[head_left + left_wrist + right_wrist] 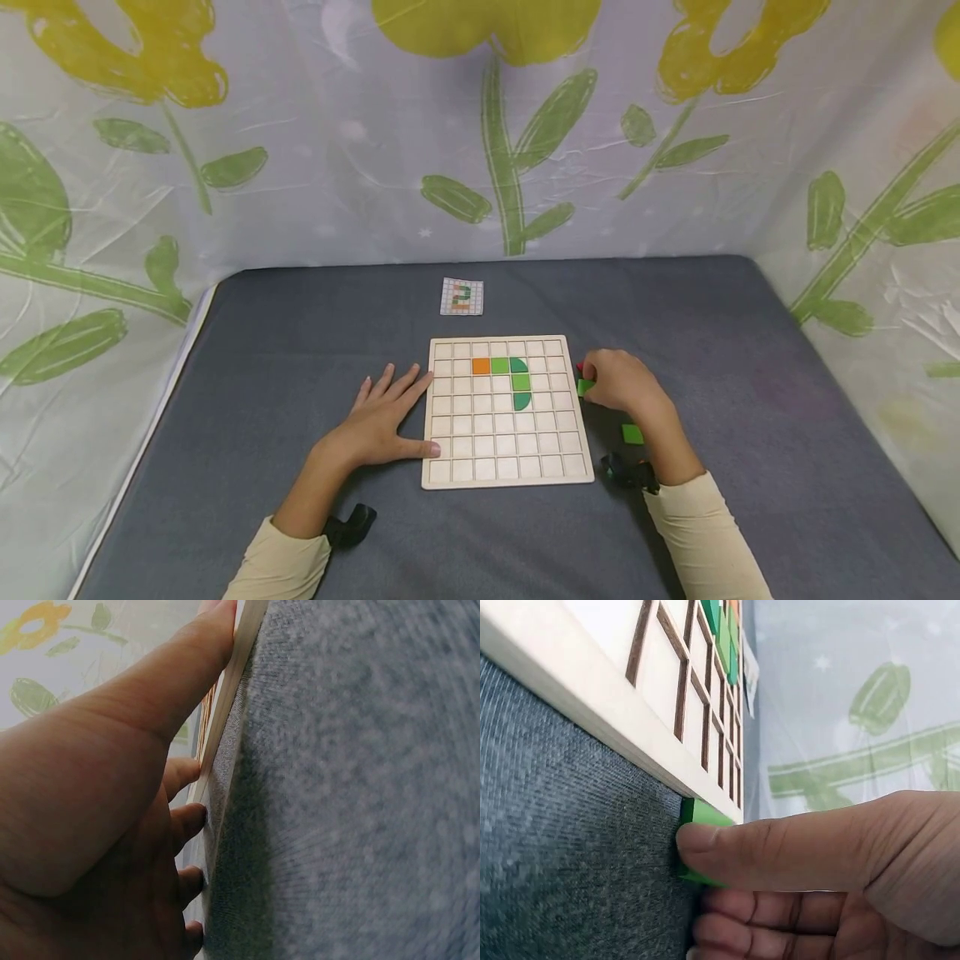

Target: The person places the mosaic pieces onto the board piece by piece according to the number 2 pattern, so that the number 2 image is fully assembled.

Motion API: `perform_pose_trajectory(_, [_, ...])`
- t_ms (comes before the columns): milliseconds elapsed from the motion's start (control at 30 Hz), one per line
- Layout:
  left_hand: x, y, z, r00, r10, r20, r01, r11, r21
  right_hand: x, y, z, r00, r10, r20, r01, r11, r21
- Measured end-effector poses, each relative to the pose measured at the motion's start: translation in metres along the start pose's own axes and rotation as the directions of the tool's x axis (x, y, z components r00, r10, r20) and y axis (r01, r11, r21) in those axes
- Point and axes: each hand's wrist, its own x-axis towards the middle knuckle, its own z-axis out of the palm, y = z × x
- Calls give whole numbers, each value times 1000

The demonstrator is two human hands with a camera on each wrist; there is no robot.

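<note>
A wooden grid board (461,471) lies on the table, bearing an orange tile (481,366), two green square tiles (500,365) and two dark green rounded tiles (522,402). Fingers spread, my left hand (378,429) touches the board's left edge with its thumb and a fingertip. Beyond the right edge, my right hand (622,383) pinches a green square tile (709,814) by its thumb; the right wrist view has this tile right at the board's side. A red piece (580,367) peeks out beside those fingers, mostly hidden by the hand.
Behind the board lies a small pattern card (462,297) with a coloured grid figure. Another green tile (632,434) rests on the dark grey cloth near the right wrist. Flower-printed sheeting (360,167) stands around the back and sides of the table.
</note>
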Motion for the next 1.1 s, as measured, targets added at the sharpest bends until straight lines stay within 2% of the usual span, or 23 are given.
perform_pose_trajectory(133, [-1, 1, 0, 1000, 1, 2, -1, 1000, -6, 2, 7, 0, 998, -51, -40, 55, 994, 99])
perform_pose_trajectory(233, [-1, 2, 0, 1000, 4, -1, -4, 1000, -13, 4, 13, -1, 996, -64, -70, 77, 974, 212])
perform_pose_trajectory(400, [0, 1, 0, 1000, 5, -6, -5, 1000, -11, 4, 23, -4, 999, -17, -50, 35, 921, 389])
perform_pose_trajectory(600, [0, 1, -1, 1000, 6, 3, -6, 1000, -6, 6, 28, -4, 1000, 9, -11, -2, 860, 510])
perform_pose_trajectory(700, [0, 1, -2, 1000, 6, 1, -6, 1000, -5, 8, 28, -1, 1000, 10, 0, -8, 821, 571])
perform_pose_trajectory(800, [0, 1, -2, 1000, 8, -3, -8, 1000, -3, 11, 25, 3, 1000, 3, 12, -10, 766, 642])
perform_pose_trajectory(933, [0, 0, -1, 1000, 12, -9, -12, 1000, -3, 15, 19, 8, 1000, -5, 24, -13, 715, 699])
perform_pose_trajectory(1067, [-1, 0, 0, 1000, 13, -6, -13, 1000, -7, 17, 10, 12, 999, -31, 39, -7, 688, 726])
perform_pose_trajectory(1100, [-1, 0, 0, 1000, 13, -5, -13, 1000, -8, 17, 8, 14, 998, -34, 45, -9, 688, 725])
